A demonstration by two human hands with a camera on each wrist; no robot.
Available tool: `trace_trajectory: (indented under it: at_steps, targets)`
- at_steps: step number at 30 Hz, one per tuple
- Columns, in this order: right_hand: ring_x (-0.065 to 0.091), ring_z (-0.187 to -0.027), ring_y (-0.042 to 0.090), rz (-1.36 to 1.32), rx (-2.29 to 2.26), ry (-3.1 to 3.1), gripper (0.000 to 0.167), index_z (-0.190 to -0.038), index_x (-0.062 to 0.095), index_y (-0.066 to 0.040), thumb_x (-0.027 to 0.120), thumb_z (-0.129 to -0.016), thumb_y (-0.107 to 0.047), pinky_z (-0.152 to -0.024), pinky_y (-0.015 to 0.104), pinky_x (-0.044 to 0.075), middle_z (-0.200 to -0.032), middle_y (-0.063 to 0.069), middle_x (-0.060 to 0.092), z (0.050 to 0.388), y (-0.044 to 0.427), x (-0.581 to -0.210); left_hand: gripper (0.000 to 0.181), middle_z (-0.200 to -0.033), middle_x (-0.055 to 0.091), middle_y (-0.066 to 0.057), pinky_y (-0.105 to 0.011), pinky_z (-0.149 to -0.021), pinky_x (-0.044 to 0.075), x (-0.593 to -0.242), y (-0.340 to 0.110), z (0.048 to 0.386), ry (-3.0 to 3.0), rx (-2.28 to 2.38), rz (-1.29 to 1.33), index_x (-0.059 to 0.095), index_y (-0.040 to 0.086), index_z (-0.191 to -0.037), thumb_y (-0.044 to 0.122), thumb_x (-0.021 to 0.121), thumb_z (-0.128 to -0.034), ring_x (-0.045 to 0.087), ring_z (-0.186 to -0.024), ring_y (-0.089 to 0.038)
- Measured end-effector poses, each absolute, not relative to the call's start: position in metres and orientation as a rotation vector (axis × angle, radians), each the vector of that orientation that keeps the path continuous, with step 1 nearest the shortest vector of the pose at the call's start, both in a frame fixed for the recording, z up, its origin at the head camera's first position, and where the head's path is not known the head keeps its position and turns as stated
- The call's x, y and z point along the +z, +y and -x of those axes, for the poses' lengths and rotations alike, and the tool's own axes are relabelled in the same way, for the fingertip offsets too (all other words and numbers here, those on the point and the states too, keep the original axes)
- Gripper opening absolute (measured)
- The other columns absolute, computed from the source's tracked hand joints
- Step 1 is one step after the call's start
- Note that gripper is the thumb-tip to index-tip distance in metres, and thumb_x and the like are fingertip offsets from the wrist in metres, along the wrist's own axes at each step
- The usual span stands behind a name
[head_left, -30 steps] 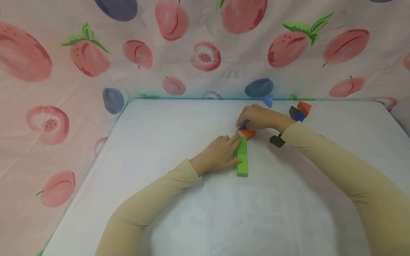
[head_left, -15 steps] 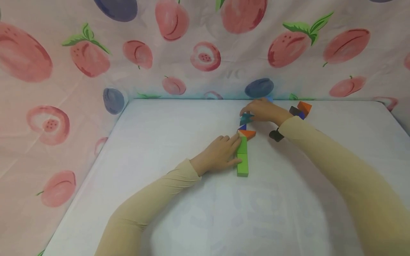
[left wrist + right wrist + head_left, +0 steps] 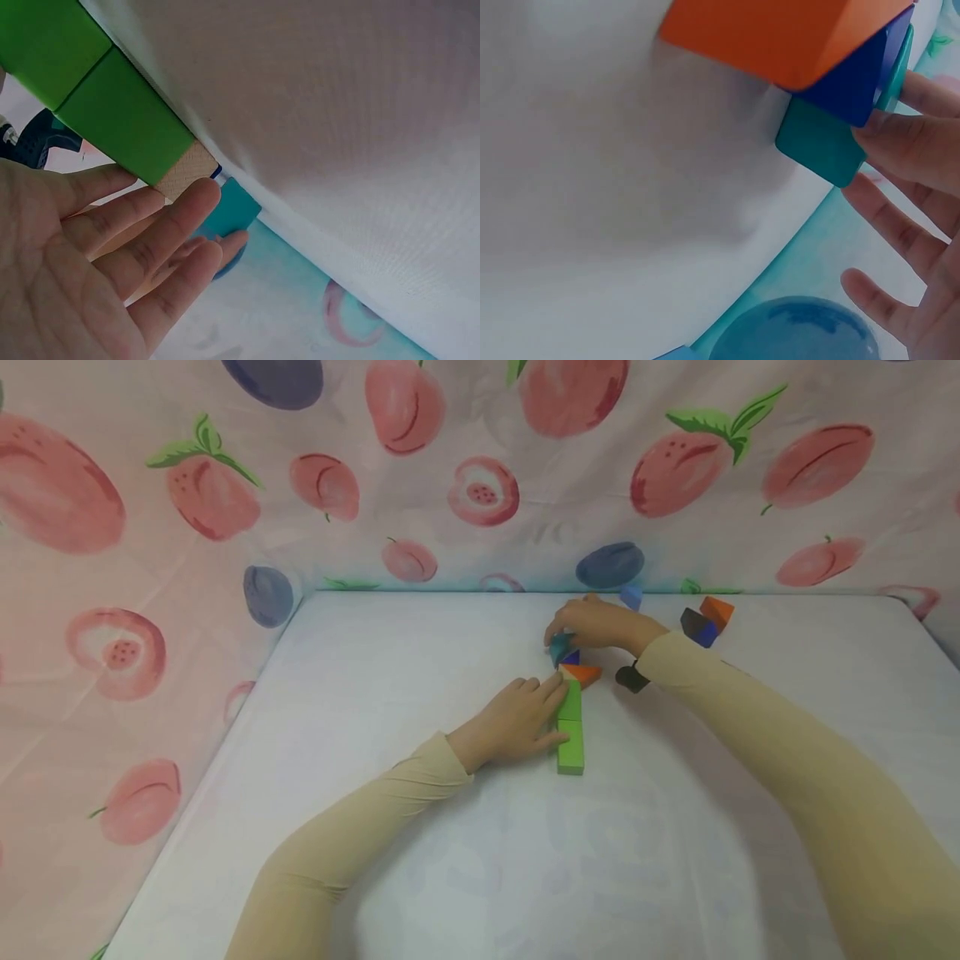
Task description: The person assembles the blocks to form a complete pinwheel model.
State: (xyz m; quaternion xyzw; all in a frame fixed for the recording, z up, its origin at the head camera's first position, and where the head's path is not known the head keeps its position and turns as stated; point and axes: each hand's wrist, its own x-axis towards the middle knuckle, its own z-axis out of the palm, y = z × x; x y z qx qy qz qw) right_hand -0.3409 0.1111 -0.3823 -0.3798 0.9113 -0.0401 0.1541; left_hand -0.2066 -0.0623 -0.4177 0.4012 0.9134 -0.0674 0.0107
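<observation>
Currently teal block [image 3: 821, 144] between right fingers [image 3: 916, 150] (beside blue block [image 3: 851, 81]).

The right wrist view's top edge crops the orange block [image 3: 787, 36].

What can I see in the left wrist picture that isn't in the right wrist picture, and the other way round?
Only the left wrist view shows two green blocks, a bare wood face next to them, and the palm of the left hand.

Only the right wrist view shows orange painted sides and a bit of a light blue piece at the bottom edge.

Both show the teal block, the white tabletop and the blue block, just a thin edge in the left one.
</observation>
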Motion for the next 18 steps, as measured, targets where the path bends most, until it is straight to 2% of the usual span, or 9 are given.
trace_trajectory:
  at_steps: [6,14,18]
  targets:
    - [0.054,-0.12,0.029,1.11,-0.117,2.602,0.034,-0.111,0.07,-0.018,0.067,-0.082,0.0,-0.104,0.062,0.027,-0.118,0.003,0.067,0.341,0.118,-0.383,0.076,-0.152,0.03,-0.012,-0.036,-0.105,0.038,-0.416,-0.062,0.206,2.844,-0.2,-1.242,0.025,0.004,-0.148,0.057,0.036,-0.0945,0.049,-0.122,-0.024]
    - [0.053,-0.12,0.031,1.111,-0.117,2.619,0.035,-0.113,0.069,-0.015,0.066,-0.082,0.0,-0.103,0.062,0.03,-0.119,0.005,0.067,0.338,0.122,-0.381,0.077,-0.153,0.029,-0.011,-0.036,-0.104,0.038,-0.415,-0.062,0.206,2.834,-0.199,-1.228,0.024,0.004,-0.148,0.058,0.035,-0.0944,0.049,-0.12,-0.023]
    - [0.051,-0.122,0.033,1.052,-0.11,2.635,0.036,-0.116,0.067,-0.014,0.065,-0.083,0.001,-0.105,0.067,0.023,-0.122,0.007,0.065,0.339,0.119,-0.38,0.077,-0.154,0.028,-0.011,-0.036,-0.105,0.038,-0.416,-0.061,0.206,2.83,-0.192,-1.22,0.023,0.005,-0.149,0.058,0.035,-0.0944,0.048,-0.122,-0.023]
